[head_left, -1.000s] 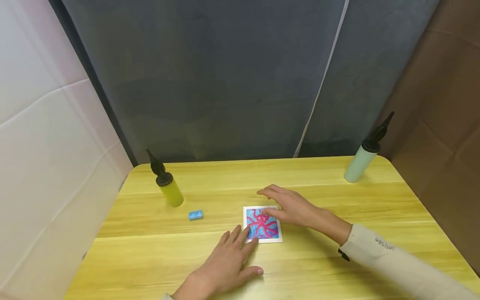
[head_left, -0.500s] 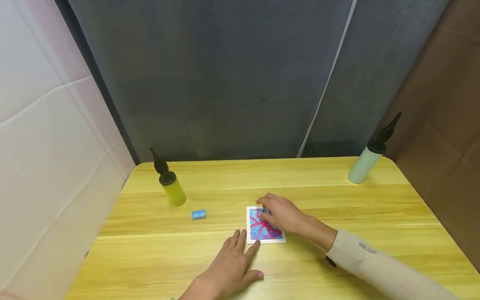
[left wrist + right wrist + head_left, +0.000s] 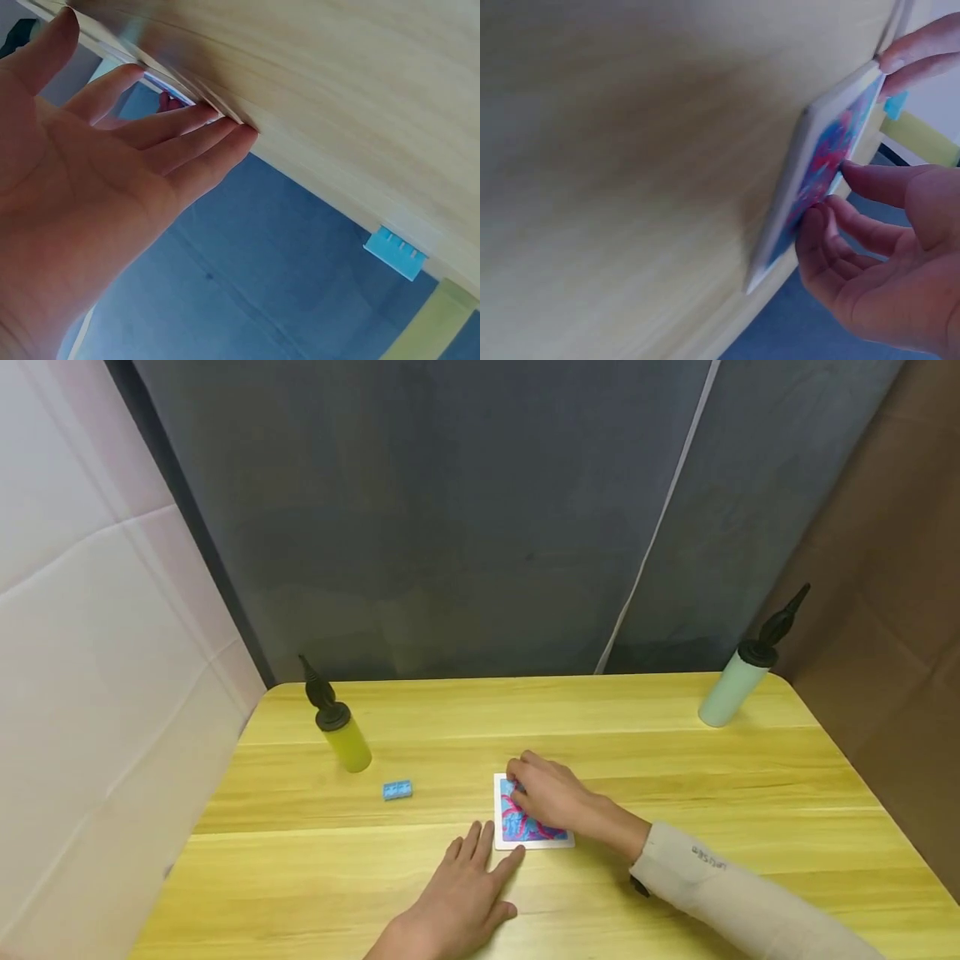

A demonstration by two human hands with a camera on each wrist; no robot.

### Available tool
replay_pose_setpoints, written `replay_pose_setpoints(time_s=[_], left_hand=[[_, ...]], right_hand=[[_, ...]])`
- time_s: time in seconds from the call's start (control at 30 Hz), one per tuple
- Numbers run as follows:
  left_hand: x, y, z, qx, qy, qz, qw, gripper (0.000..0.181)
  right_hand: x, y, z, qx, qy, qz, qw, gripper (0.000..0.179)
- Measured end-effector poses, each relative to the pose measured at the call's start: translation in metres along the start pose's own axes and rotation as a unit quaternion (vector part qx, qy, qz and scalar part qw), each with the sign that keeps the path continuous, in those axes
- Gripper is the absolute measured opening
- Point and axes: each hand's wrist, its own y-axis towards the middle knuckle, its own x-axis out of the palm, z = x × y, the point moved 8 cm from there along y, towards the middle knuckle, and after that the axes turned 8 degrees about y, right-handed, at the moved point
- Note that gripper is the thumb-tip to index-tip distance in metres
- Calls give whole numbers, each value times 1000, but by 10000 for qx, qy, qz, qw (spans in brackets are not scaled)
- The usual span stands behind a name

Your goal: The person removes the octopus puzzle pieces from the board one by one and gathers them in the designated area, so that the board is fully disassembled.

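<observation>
A square picture card (image 3: 534, 835) with a white border and a pink octopus on blue lies flat on the wooden table (image 3: 420, 718). My left hand (image 3: 455, 897) rests just left of its near corner, fingers straight; the fingertips come right up to the card's edge in the left wrist view. From the right, my right hand (image 3: 551, 793) reaches over the card with bent fingers and covers much of the octopus. In the right wrist view its thumb and fingertips meet the picture face (image 3: 832, 142) with a gap between them; I cannot tell whether they pinch anything.
A small blue toy brick (image 3: 397, 790) lies left of the card. Behind it stands a yellow hand pump (image 3: 347, 745) with a black nozzle, and a pale green pump (image 3: 729, 693) stands at the back right. A dark curtain (image 3: 450, 527) hangs beyond the far edge.
My right hand has come down over the card, its fingers bending in and hiding more of the picture. The left hand has shifted off the card's corner to its edge.
</observation>
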Motion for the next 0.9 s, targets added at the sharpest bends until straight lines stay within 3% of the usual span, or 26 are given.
replay_pose_setpoints(time_s=[0.3, 0.7, 0.9], left_hand=[[3, 1, 1, 36, 188, 31, 9998, 66], [3, 2, 1, 25, 87, -201, 9998, 67], [4, 4, 4, 78, 117, -122, 9998, 66]], right_hand=[[2, 5, -3, 280, 54, -359, 9989, 10], [2, 10, -11, 627, 6, -606, 9962, 24], [1, 12, -9, 831, -55, -677, 9942, 33]])
